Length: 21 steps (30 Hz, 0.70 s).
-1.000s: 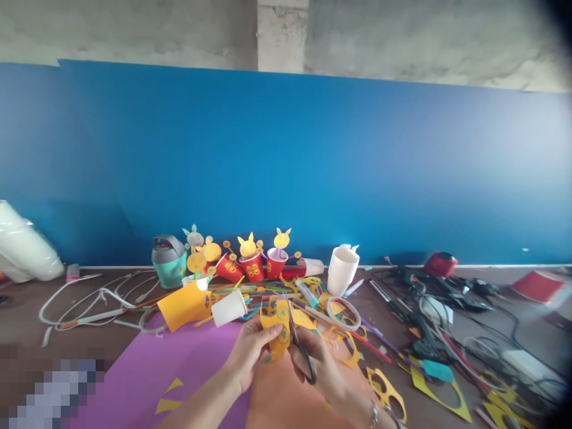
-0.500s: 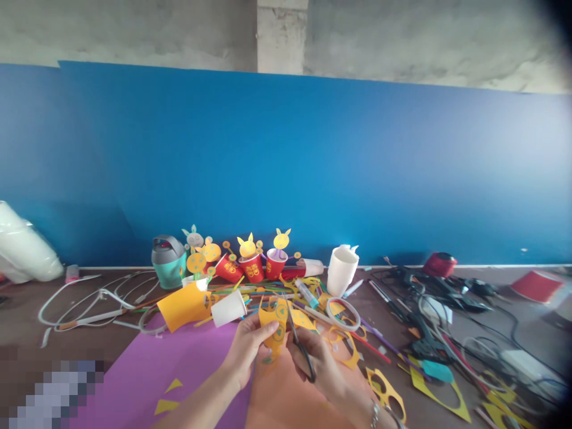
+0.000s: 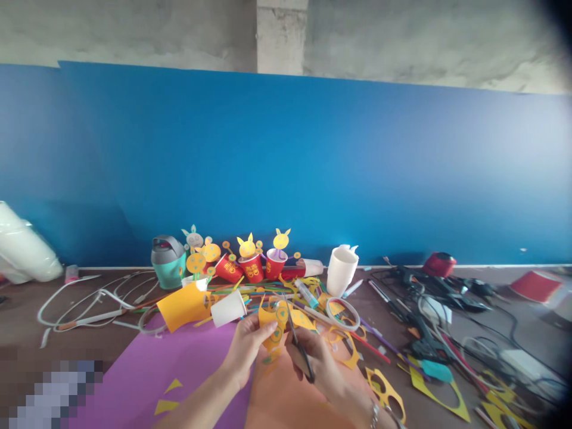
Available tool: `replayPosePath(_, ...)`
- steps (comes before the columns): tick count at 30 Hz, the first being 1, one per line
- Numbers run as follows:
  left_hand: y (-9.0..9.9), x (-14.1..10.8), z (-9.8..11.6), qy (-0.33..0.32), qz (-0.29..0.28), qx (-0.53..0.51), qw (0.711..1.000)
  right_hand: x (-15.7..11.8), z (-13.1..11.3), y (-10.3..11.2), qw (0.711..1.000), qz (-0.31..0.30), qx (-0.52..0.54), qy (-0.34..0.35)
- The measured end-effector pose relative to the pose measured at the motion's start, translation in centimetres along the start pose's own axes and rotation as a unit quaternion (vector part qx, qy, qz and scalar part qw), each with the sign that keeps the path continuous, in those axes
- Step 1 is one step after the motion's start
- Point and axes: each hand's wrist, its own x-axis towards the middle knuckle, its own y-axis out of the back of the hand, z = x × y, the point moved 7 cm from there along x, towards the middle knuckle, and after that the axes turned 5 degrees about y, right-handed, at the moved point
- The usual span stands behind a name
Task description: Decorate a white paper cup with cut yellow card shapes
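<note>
My left hand (image 3: 247, 345) pinches a strip of yellow paper (image 3: 277, 325) marked with small green drawings in circles. In my right hand (image 3: 315, 360) are dark-handled scissors (image 3: 300, 345), their blades pointing up along the right edge of the strip. Whether the blades touch the paper is hard to tell. Both hands are held over a purple sheet (image 3: 196, 363) and an orange sheet (image 3: 286, 399). Just left of them a white paper cup (image 3: 229, 308) lies tipped beside an orange-yellow sheet (image 3: 183, 307).
Behind stand red paper cups (image 3: 254, 269) with yellow paper animal heads, a teal-and-grey container (image 3: 168, 263) and tall white cups (image 3: 342, 271). Yellow cut-out scraps (image 3: 386, 393) lie to the right, near a tape ring (image 3: 343, 314), a black glue gun (image 3: 429, 345) and tangled cables.
The yellow strip has turned slightly between my left fingers. My right hand and the scissors have shifted a little; the other things stay where they were.
</note>
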Motion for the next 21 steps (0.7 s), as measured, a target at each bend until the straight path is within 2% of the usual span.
replayPosePath(5, -0.1, 0.0, -0.1, 0.011, -0.006, 0.004, 1.0, 0.2, -0.5, -0.1, 1.0, 0.013, 0.008, -0.011)
replayPosePath(15, -0.1, -0.1, 0.3, 0.008, -0.002, -0.018, 1.0, 0.4, 1.8, -0.3, 1.0, 0.014, 0.018, 0.006)
replayPosePath(21, 0.4, 0.2, -0.1, 0.01, -0.005, -0.023, 1.0, 0.7, 1.8, -0.6, 0.996, 0.021, 0.075, 0.033)
